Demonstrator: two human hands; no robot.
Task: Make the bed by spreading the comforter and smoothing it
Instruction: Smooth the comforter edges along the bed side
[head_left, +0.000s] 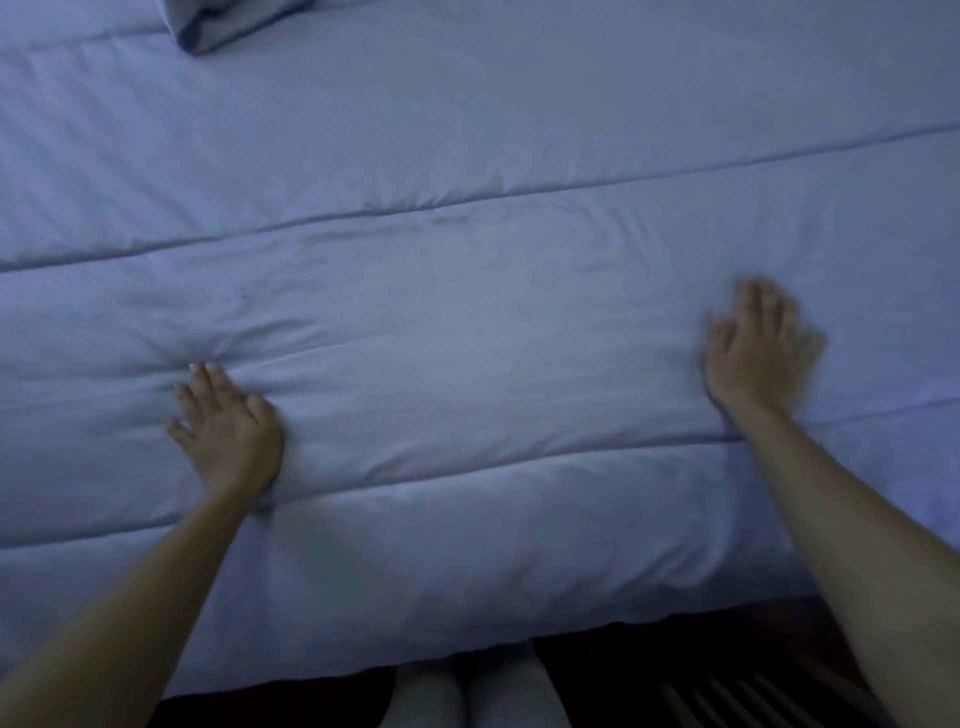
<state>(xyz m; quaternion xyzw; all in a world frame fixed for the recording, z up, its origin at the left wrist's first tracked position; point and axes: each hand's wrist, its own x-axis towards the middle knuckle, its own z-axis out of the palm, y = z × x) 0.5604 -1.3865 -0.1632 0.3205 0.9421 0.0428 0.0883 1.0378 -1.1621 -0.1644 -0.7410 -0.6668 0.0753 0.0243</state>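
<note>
the blue comforter (467, 322) lies spread across the bed, its near edge hanging over the side. the left hand (228, 426) presses flat on it, fingers straight and spread, gripping nothing. the right hand (758, 348), blurred, lies open on it too. a pillow (228, 21) sits at the top edge.

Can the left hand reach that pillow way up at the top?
Probably not from here. The left hand presses flat on the comforter near the bed's close edge, and the pillow lies far across. Nothing blocks the way; leaning in or walking round would likely help.
</note>
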